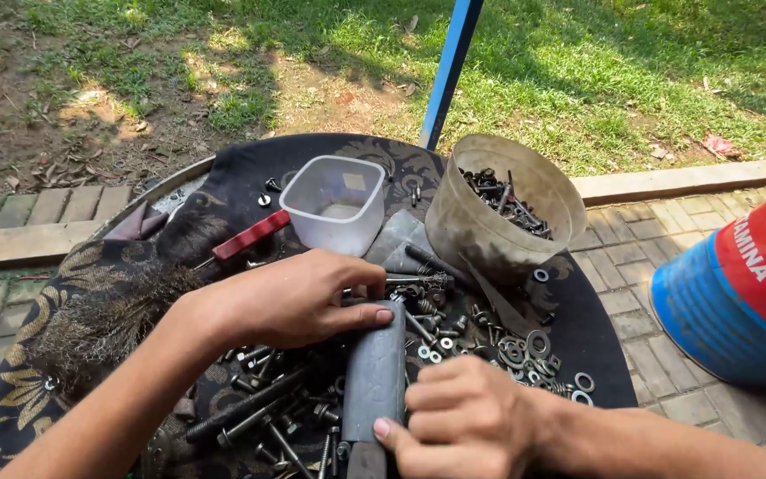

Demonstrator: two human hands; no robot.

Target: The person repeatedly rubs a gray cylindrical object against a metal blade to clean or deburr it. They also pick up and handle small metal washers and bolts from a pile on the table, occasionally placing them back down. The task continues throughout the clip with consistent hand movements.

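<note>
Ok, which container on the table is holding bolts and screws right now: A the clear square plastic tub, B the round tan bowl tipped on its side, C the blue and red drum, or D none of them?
B: the round tan bowl lies tilted with dark bolts inside, while the clear square plastic tub looks empty.

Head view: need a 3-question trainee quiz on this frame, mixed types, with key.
1. True or false: the clear plastic tub is full of bolts.
2. Which container holds long dark bolts? A) the tilted round bowl B) the blue and red drum C) the clear plastic tub
3. Fill in: both the left hand and the right hand are on the dark grey ____.

Key: 1 false, it looks empty; 2 A; 3 bar, lying among loose bolts and washers on the patterned cloth.
</note>
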